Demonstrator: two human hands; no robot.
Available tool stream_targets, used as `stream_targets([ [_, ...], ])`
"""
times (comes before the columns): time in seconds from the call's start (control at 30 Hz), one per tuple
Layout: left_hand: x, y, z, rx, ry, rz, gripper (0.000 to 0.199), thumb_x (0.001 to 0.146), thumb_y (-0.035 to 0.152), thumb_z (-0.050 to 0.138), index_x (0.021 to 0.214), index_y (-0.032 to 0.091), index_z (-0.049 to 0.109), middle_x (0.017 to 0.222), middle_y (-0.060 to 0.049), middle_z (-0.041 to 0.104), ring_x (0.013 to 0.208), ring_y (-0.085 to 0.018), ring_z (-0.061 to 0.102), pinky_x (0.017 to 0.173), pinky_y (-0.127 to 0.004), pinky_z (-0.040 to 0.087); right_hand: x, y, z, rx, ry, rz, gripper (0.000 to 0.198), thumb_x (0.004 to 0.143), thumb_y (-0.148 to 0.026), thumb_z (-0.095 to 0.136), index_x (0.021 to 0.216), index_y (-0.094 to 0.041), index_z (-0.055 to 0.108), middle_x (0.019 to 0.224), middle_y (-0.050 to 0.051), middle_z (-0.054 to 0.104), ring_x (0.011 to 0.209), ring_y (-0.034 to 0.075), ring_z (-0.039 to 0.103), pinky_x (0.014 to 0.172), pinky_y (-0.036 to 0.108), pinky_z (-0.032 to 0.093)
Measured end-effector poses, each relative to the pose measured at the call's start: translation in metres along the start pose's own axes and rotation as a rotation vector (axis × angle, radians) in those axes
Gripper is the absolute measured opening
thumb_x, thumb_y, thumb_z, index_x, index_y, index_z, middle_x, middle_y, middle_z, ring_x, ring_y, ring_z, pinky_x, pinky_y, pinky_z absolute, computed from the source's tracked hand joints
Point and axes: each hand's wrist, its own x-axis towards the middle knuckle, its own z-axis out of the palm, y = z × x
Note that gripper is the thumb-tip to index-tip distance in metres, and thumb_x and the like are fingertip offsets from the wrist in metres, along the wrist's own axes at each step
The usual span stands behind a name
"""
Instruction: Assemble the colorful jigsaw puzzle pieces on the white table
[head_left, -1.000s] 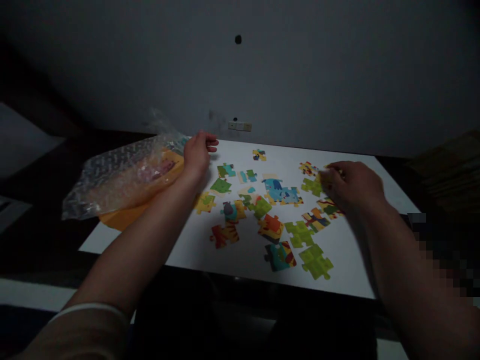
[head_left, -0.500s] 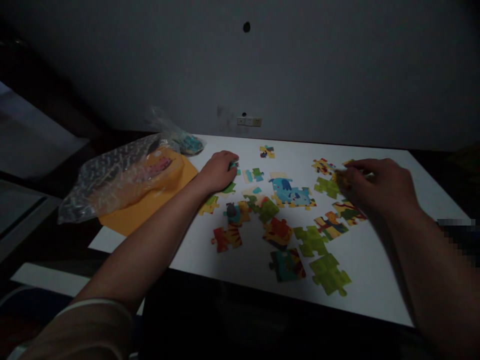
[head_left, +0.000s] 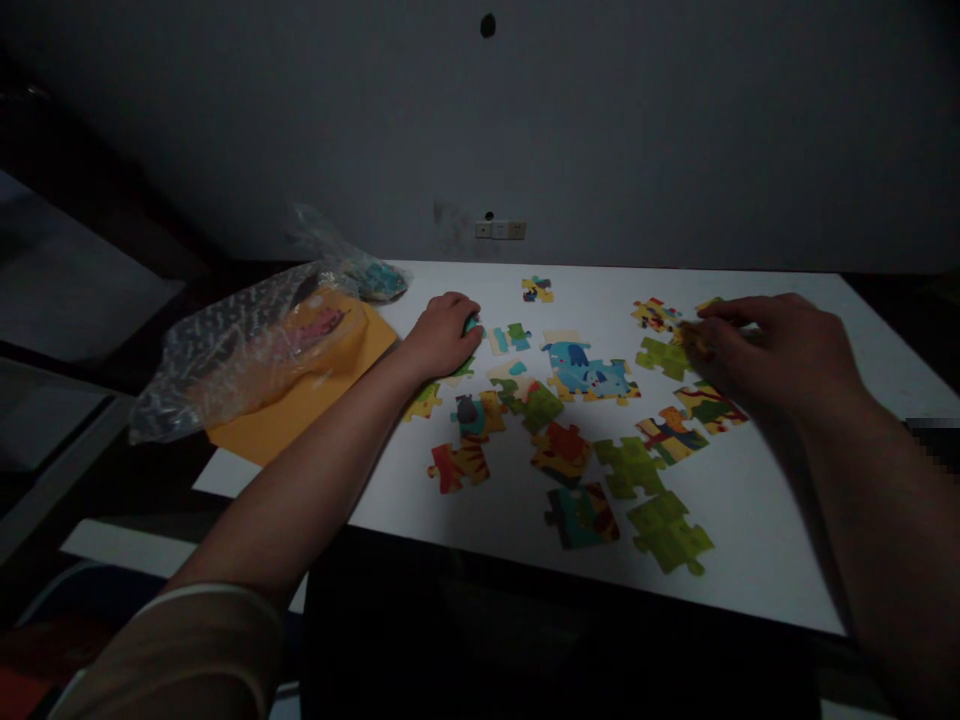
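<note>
Nearest the viewer, at the front of the white table (head_left: 750, 540), lie two plain green puzzle pieces (head_left: 670, 533) with knobbed edges, and beside them a teal-and-red piece (head_left: 583, 514). They are flat, thin card with matt printed faces. Just beyond sit an orange striped piece (head_left: 459, 465) and a red-orange piece (head_left: 561, 450), each apart from its neighbours.

In the middle band, the left hand (head_left: 442, 335) rests knuckles up, fingers curled down over a teal-green piece (head_left: 471, 324) that peeps out at its fingertips; it presses or cups the piece against the table, though whether the piece is truly pinched cannot be told. The right hand (head_left: 780, 350) lies to the right, thumb and forefinger closed on a small yellowish piece (head_left: 694, 337) at the edge of the scatter. Between the hands lies a joined blue cluster (head_left: 589, 377) of several locked pieces.

To handle such pieces well, it seems best to slide each flat on the smooth table, turn it until tab faces socket, and press down lightly without bending the card.

Further left, a crinkled clear plastic bag (head_left: 240, 350) lies over an orange board (head_left: 300, 400). At the far edge sits a lone multicoloured piece (head_left: 538, 289), below a wall socket (head_left: 500, 230) on the grey wall.
</note>
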Motion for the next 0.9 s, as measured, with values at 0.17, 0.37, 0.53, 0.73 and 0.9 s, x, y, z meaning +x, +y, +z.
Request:
stream_targets([
  [0.17,-0.001,0.003,0.005,-0.022,0.0,-0.043,0.049,0.105,0.042,0.055,0.145,0.016,0.07,0.153,-0.021,0.064,0.147,-0.038,0.057,0.13,-0.057,0.045,0.001,-0.003,0.0,0.002,-0.05,0.053,0.042,0.092,-0.039,0.063,0.12,-0.017,0.087,0.121,0.023,0.08,0.117,0.036,0.069,0.101,0.051,0.05],
  [0.37,-0.002,0.009,0.007,-0.003,0.014,-0.052,0.047,0.108,0.044,0.054,0.145,0.019,0.071,0.154,-0.018,0.065,0.147,-0.037,0.057,0.127,-0.056,0.046,0.004,0.012,0.008,-0.01,-0.04,0.058,0.051,0.088,-0.055,0.06,0.117,-0.022,0.088,0.121,0.022,0.079,0.113,0.041,0.071,0.095,0.055,0.052],
  [0.53,0.0,0.007,0.01,-0.02,0.045,-0.048,0.045,0.11,0.045,0.054,0.14,0.019,0.074,0.151,-0.018,0.069,0.143,-0.036,0.06,0.125,-0.055,0.049,0.003,0.013,0.009,-0.011,-0.025,0.052,0.059,0.084,-0.063,0.057,0.115,-0.023,0.088,0.12,0.021,0.079,0.113,0.041,0.072,0.097,0.057,0.054],
  [0.73,0.006,-0.003,0.005,-0.063,0.079,-0.021,0.036,0.108,0.039,0.054,0.128,0.02,0.078,0.139,-0.014,0.077,0.135,-0.032,0.066,0.125,-0.051,0.049,0.0,0.007,0.005,0.041,0.001,0.028,0.06,0.084,-0.06,0.057,0.116,-0.02,0.089,0.114,0.019,0.081,0.108,0.038,0.072,0.1,0.055,0.055],
  [0.9,0.004,0.002,-0.002,-0.023,0.033,0.004,0.042,0.111,0.046,0.05,0.127,0.021,0.079,0.141,-0.015,0.077,0.137,-0.034,0.067,0.124,-0.053,0.051,-0.002,0.004,0.002,0.056,0.016,0.024,0.057,0.085,-0.056,0.059,0.116,-0.019,0.089,0.117,0.02,0.082,0.109,0.038,0.071,0.102,0.055,0.054],
])
